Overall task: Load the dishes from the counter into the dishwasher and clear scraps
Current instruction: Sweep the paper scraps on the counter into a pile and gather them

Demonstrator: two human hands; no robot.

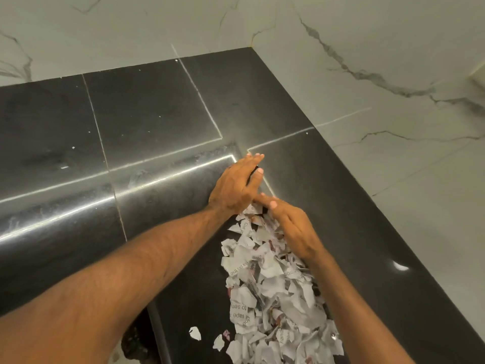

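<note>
The torn newspaper scraps (270, 292) lie in a long heap on the black stone counter (136, 114), running from the two hands down toward its near edge. The left hand (235, 186) stands at the far end of the heap, fingers straight and together, grasping nothing; it acts as a wall behind the paper. The right hand (296, 229) lies flat on the heap's right side, fingers likewise extended and gripping nothing. The step looks like raking the scraps toward the edge. To do it well, press both palms low against the stone so thin pieces cannot slip under, and pull slowly. Two stray bits (195, 333) left of the heap will need a separate sweep.
</note>
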